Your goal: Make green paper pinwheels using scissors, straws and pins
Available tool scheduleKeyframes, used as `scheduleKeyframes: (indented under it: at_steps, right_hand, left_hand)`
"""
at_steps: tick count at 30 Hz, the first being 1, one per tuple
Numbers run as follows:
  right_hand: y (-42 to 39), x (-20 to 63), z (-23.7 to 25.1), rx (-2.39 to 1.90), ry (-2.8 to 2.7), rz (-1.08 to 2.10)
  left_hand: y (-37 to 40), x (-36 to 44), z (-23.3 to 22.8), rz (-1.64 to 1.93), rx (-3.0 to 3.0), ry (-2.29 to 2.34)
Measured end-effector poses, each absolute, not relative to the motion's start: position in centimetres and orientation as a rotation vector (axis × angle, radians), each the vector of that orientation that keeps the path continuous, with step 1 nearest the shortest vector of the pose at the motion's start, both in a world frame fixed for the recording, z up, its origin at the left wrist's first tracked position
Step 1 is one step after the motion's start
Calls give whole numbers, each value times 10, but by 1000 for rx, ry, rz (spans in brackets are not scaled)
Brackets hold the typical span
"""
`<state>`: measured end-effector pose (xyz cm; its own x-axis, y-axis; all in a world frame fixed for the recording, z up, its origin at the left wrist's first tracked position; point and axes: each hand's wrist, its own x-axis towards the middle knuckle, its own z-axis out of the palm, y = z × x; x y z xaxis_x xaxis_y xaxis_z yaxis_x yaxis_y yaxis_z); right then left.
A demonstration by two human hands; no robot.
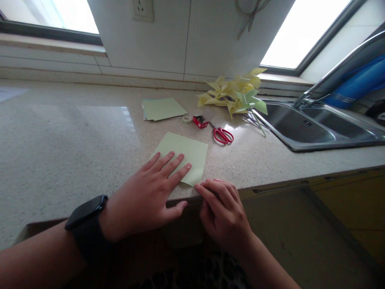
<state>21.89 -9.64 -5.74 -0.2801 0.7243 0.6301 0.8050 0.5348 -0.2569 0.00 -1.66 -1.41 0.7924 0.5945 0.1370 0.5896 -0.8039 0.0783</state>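
A square sheet of pale green paper (191, 150) lies on the countertop near its front edge, one corner toward me. My left hand (156, 180) rests flat on it, fingers spread and thumb apart near the counter edge. At the sheet's near corner, my right hand (224, 208) is closed, its fingers curled together over the counter edge. Its index fingertip meets the paper corner. Whether anything is inside those fingers is hidden. Beyond the sheet are red-handled scissors (223, 135), a small red box (200, 121) with dark contents, and a roll of clear tape (187, 118).
Behind the sheet lies a stack of pale green paper (164, 108). Several yellow paper pinwheels (221, 90) and a green pinwheel (249, 100) lie in a heap beside the metal sink (296, 124). A wall socket (142, 9) is above the speckled countertop (75, 140).
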Motion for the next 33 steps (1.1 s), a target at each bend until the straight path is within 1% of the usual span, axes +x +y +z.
scheduleKeyframes:
  at_steps: [3, 7, 16, 29, 33]
  right_hand:
    - [-96, 218, -57, -1228, -2055, -129]
    - [-97, 219, -56, -1216, -2056, -124]
    - [-96, 217, -56, -1233, -2067, -145]
    - [-95, 212, -54, -1379, -2090, -192]
    - [-95, 213, -55, -1336, -2067, -180]
  left_hand:
    - [-17, 0, -14, 292, 2982, 925]
    - [-16, 0, -12, 212, 2975, 827]
    - [-15, 0, -11, 204, 2937, 840]
    - [-15, 0, -10, 126, 2929, 826]
    - [-14, 0, -10, 138, 2930, 825]
